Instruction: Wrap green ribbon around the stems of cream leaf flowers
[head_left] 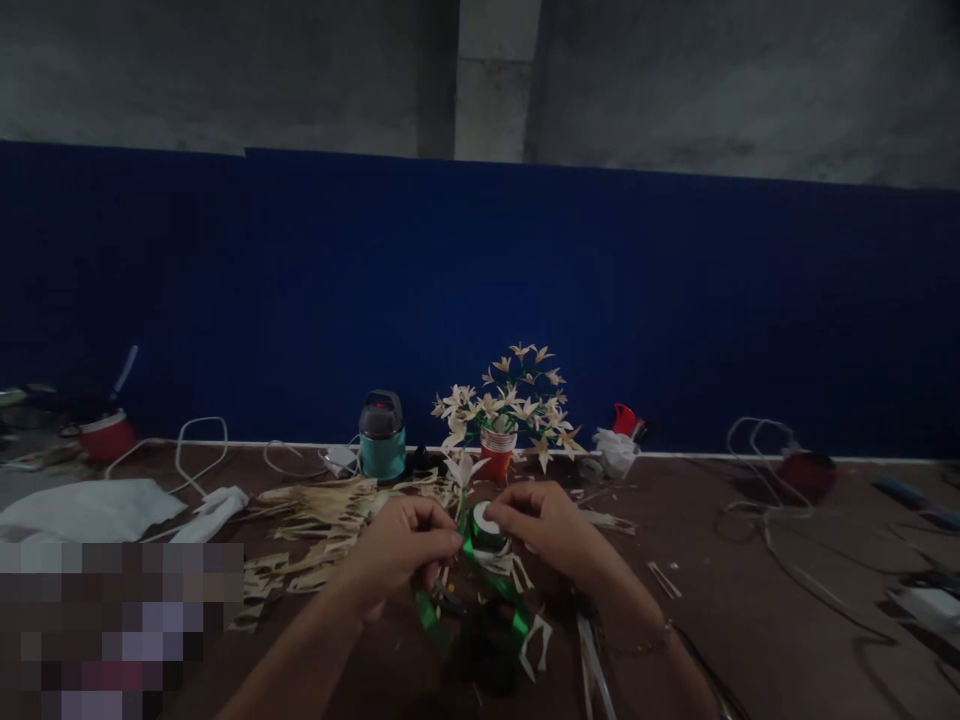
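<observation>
Two hands worked at the lower centre of the frame, with one single pale flower and one green-sided spool between them. One red cup stood just above centre, filled with similar flowers too crowded to count; one teal canister stood left of it. Pale dried strips, many and overlapping, lay left of centre.

The tabletop was dark brown and littered with scraps. A blue partition ran across the middle of the frame, with a grey wall and a paler pillar above.

The left hand pinched the single flower's stem, its bloom just above the fingertips; shiny green ribbon trailed beneath. The right hand had its fingertips together beside the spool's white top; whether they gripped anything, I could not tell.
</observation>
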